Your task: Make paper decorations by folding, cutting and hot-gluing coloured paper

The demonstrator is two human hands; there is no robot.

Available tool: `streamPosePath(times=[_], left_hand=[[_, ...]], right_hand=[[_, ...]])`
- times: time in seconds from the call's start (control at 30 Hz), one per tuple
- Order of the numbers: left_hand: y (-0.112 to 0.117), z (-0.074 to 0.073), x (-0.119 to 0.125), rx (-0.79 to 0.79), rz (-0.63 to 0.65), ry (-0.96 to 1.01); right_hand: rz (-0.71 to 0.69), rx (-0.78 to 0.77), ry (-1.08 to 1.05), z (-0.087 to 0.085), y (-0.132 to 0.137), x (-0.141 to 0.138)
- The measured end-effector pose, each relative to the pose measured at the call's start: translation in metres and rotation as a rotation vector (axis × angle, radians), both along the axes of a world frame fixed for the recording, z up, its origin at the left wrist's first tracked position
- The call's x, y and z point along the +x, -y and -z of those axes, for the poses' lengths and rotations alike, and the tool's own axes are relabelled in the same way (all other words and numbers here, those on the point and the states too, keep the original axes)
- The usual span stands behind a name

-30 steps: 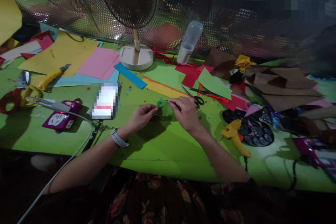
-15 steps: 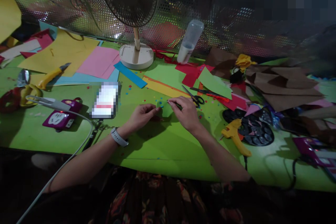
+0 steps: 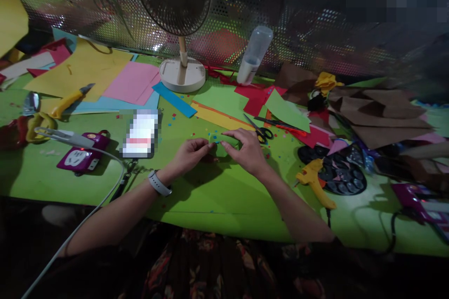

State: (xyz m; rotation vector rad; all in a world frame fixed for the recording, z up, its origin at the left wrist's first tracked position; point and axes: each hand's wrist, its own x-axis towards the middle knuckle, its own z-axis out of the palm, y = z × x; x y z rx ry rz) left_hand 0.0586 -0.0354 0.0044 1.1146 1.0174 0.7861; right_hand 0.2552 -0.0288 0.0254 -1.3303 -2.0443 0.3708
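Observation:
A small piece of green paper with tiny blue bits on it is held between my hands, above the green tabletop. My left hand pinches its left edge between thumb and fingers. On the other side, my right hand has its thumb and index finger at the paper's right part, pressing the blue bits near its upper edge. Whether a tiny bit sits between those fingertips is too small to tell. Scissors with black handles lie just beyond my right hand. Small coloured paper bits are scattered around.
To the left lie a phone, a purple power strip with a white cable, and a yellow utility knife. A fan and a clear bottle stand behind. On the right are a yellow glue gun and a black tray.
My right fingertips have moved slightly left and down onto the green paper, with the thumb now closer to the blue bits. My left hand stays in place.

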Motion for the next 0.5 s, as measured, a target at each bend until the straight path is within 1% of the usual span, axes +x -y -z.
streamPosePath(times=[0.2,0.33,0.5], left_hand=[[0.0005,0.0016,0.0002,0.012,-0.016,0.022],[0.0000,0.0051,-0.0004,0.056,-0.012,-0.003],[-0.0014,0.0059,0.0001,0.049,-0.016,0.027]], right_hand=[[0.005,-0.079,-0.004,-0.0044,0.0013,-0.0013],[0.011,-0.092,0.001,-0.0036,0.0012,-0.0022],[0.011,-0.094,-0.001,-0.0019,0.0006,-0.0025]])
